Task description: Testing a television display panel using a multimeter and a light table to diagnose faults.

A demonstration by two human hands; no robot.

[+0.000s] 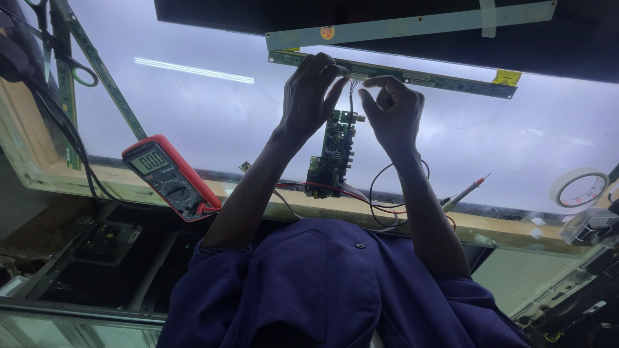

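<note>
- Connector end of a thin wire bundle (353, 90) sits pinched at the long green strip board (412, 76), which lies across the far side of a glowing white panel (213, 122).
- Left hand (311, 96) curls over the near edge of the strip board, fingertips (336, 69) closed narrowly on the spot where the wires meet it; whether they grip the plug itself or only steady the board cannot be told from here.
- Right hand (392, 111) hovers just beside, thumb and forefinger bent toward each other in a tight pinch close to the same joint; nothing clearly shows between them.
- Wires drop from the pinch, between the two wrists, to a small green circuit board (333, 154) lying on the panel below the hands.
- Judged from this stance, the work goes best with the strip held flat by one hand while the other presses the plug squarely in line with its socket, with no pull on the thin leads.
- Red multimeter (171, 177) rests tilted at the panel's near edge to the left; its red-tipped probe (465, 192) lies to the right, well apart from both hands.
- Roll of tape (579, 188) sits at the far right, and scissors (68, 61) lie at the upper left.
</note>
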